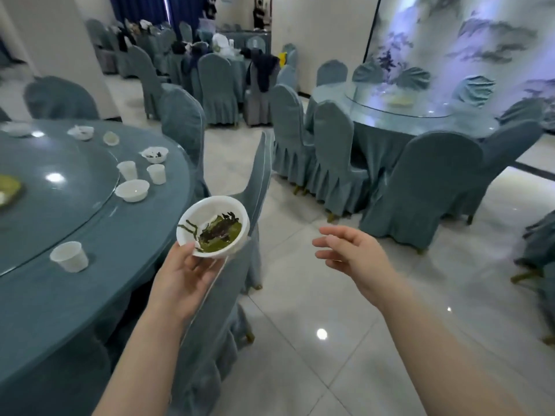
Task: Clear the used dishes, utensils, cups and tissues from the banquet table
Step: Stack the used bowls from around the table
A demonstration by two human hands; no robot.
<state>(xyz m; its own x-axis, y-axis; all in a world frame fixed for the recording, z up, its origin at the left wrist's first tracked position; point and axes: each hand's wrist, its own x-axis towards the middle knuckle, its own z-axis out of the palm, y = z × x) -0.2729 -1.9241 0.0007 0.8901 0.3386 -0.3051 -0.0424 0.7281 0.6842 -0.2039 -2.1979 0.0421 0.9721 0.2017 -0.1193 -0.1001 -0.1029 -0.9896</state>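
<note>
A banquet hall of blue-covered chairs on pale tile. At left, the round blue surface (75, 295) carries white cups (69, 256) and an empty bowl (132, 190). The left hand (183, 274) grips a dirty bowl (213, 227) of green scraps off the surface's edge, above a chair (255, 187). The right hand (354, 256) hovers with fingers (327, 243) loosely spread, holding nothing.

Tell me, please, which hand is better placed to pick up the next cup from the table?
The right hand, probably. It is open and holds nothing, while the left hand holds the bowl of leftovers. But the nearest cup stands on the table at the left, so it must reach across.
</note>
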